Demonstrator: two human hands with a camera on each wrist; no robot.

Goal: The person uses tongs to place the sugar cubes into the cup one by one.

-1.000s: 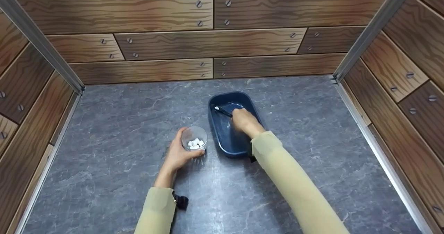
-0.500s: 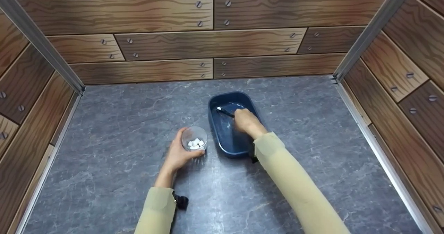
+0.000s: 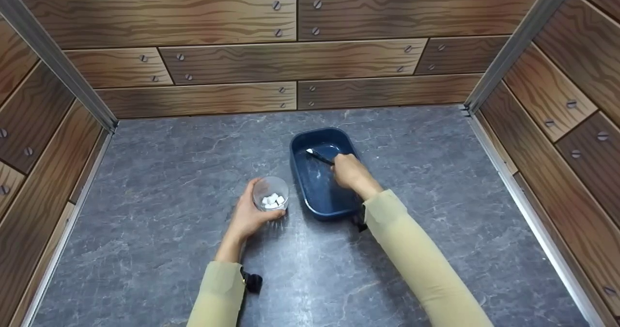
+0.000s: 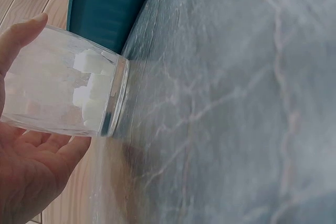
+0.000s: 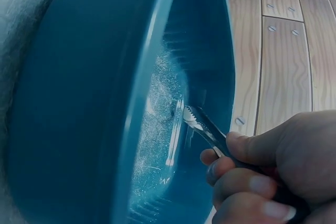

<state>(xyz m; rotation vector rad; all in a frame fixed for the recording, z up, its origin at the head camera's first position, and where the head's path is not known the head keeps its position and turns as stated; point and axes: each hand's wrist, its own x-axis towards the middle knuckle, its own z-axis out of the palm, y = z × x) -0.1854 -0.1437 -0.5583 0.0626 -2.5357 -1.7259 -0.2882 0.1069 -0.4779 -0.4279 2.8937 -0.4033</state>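
My left hand point(image 3: 248, 215) holds a clear cup point(image 4: 58, 82) standing on the grey floor, thumb on one side and fingers on the other. Several white cubes point(image 3: 273, 201) lie in the bottom of the cup. My right hand point(image 3: 352, 172) reaches over a dark blue rectangular tub point(image 3: 315, 214) just to the right of the cup. It grips a pair of dark tongs point(image 3: 320, 157), their tips pointing left and inside the tub's outline. In the right wrist view the tongs' serrated end point(image 5: 190, 115) shows near the far wall. A small white spot shows at their tip in the head view.
Wood-patterned panels point(image 3: 295, 60) wall in the back and both sides of the grey marbled surface point(image 3: 169, 210). Metal rails point(image 3: 533, 210) run along the side edges. A dark wrist camera point(image 3: 253, 283) is on the left wrist.
My right hand and the tongs have shifted slightly right over the tub. My left hand and the cup have stayed in place.
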